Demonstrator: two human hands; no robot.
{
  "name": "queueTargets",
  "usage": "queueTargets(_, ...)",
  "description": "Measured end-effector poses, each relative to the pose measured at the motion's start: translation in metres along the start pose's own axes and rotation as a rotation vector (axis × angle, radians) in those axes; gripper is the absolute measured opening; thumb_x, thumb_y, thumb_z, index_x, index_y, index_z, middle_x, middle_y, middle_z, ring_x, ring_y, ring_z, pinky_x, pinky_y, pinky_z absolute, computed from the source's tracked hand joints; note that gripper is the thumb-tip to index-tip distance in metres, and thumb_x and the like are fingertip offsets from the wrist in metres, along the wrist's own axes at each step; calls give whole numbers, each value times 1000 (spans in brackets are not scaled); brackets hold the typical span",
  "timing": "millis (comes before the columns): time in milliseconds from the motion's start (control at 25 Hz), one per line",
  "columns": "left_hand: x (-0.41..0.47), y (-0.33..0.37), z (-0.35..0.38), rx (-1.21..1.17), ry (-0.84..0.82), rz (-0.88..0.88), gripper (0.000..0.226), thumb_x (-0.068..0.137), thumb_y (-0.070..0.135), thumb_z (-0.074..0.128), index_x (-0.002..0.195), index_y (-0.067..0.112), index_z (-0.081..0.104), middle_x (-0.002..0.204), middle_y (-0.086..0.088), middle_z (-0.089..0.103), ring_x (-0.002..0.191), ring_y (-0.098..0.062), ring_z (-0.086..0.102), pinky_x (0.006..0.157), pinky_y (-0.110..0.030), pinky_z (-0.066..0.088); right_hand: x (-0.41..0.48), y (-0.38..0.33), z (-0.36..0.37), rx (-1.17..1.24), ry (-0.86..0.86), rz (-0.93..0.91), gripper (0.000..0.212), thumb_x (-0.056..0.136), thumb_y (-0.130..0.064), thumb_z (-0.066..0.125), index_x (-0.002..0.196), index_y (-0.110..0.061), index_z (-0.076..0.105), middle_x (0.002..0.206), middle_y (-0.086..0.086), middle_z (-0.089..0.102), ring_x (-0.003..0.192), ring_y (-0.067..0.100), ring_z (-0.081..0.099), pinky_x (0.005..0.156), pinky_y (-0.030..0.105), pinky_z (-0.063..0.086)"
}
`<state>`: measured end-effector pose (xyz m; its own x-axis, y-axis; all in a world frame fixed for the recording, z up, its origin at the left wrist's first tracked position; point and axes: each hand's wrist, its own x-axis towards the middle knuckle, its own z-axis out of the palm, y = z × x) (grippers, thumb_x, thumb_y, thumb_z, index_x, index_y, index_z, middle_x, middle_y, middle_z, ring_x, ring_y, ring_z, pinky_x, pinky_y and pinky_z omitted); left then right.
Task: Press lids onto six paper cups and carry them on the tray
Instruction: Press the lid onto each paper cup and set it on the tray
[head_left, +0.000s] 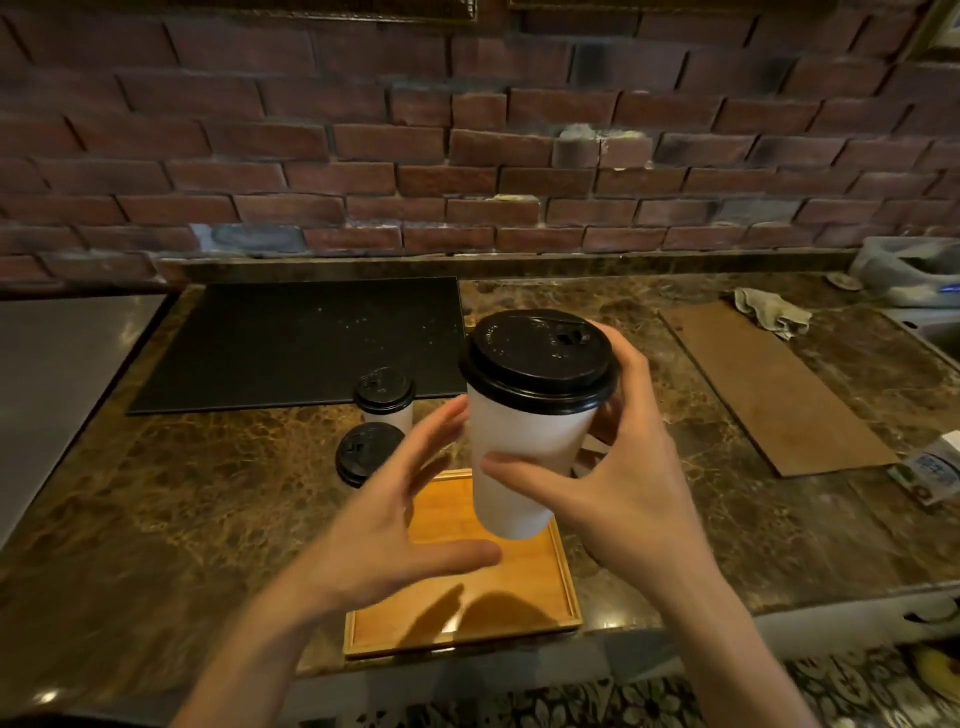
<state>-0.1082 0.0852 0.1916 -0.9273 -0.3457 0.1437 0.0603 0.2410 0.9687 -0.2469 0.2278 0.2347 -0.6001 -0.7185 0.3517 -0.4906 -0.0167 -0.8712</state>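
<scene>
White lidded cup (519, 457) in right hand (634, 493) above wooden tray (535, 571).

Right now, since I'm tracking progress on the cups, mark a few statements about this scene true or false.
1. The held cup has a black lid on it. True.
2. The left hand grips that cup. False: the right hand holds it; the left hand is open beside it.
3. Two more lidded cups stand on the tray. False: they stand on the counter beyond the tray.
4. A cloth lies on the counter at far right. True.
</scene>
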Motion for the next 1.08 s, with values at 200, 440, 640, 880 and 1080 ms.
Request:
queueTargets(200, 14, 10, 38, -193, 205, 46, 106, 54, 46, 87, 141, 30, 30, 138, 13, 51, 128, -9, 47, 99, -22, 45, 1, -14, 11, 12, -6, -26, 106, 55, -43, 89, 141, -45, 27, 122, -39, 50, 116, -14, 50, 85, 8, 48)
queueTargets(440, 15, -5, 40, -330, 348, 184, 89, 57, 10, 85, 133, 4, 38, 121, -3, 63, 112, -22, 61, 84, -27, 53, -3, -21, 18, -65, -61, 8, 105, 54, -56, 84, 137, -53, 18, 122, -42, 48, 116, -17, 47, 87, 11, 48)
queueTargets(640, 8, 1, 33, -194, 382, 158, 83, 52, 17, 86, 125, 2, 48, 112, 2, 67, 101, -13, 66, 75, -17, 53, 13, -41, -7, -181, -226, -8, 105, 50, -84, 67, 139, -54, 19, 128, -42, 41, 120, -22, 40, 94, 7, 43)
queueTargets(880, 4, 14, 25, -114, 289, 96, 76, 47, 31, 87, 115, 28, 53, 102, 18, 65, 92, -4, 65, 63, -17, 54, 60, -85, -18, -127, -572, -271, 48, 86, -45, 68, 129, -27, 57, 122, -15, 62, 114, 1, 58, 89, 21, 52)
queueTargets(1080, -3, 17, 14, -280, 41, 24, 73, 49, 21, 83, 116, 11, 55, 105, -12, 66, 98, -27, 65, 77, -48, 57, 76, -89, -9, -120, -753, -438, 36, 90, -24, 62, 123, -10, 62, 119, 3, 63, 108, 17, 61, 83, 42, 52)
